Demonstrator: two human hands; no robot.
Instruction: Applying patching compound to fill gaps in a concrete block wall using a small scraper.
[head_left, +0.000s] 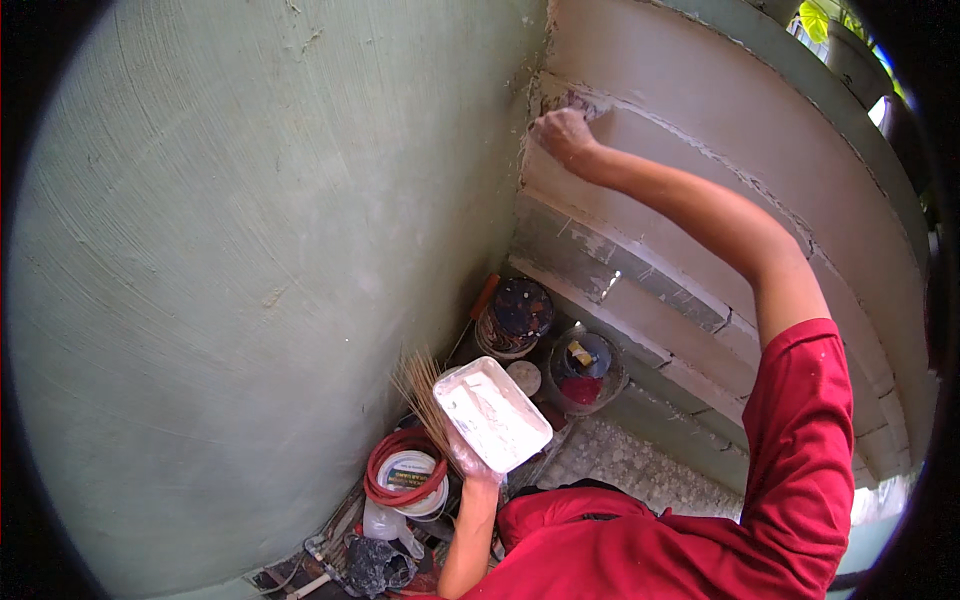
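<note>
White tray (526,453) is held low, right arm (690,200) outstretched.

One head-worn fisheye view is aimed downward, left hand (468,456), right hand (566,135) and green plastered wall (250,270) being covered at close range.

A pale green wall (250,250) stands left of speckled floor (640,460).

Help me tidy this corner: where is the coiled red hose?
In the head view, the coiled red hose lies low, left of centre, with a white container showing inside its loop, just left of the left hand.
</note>
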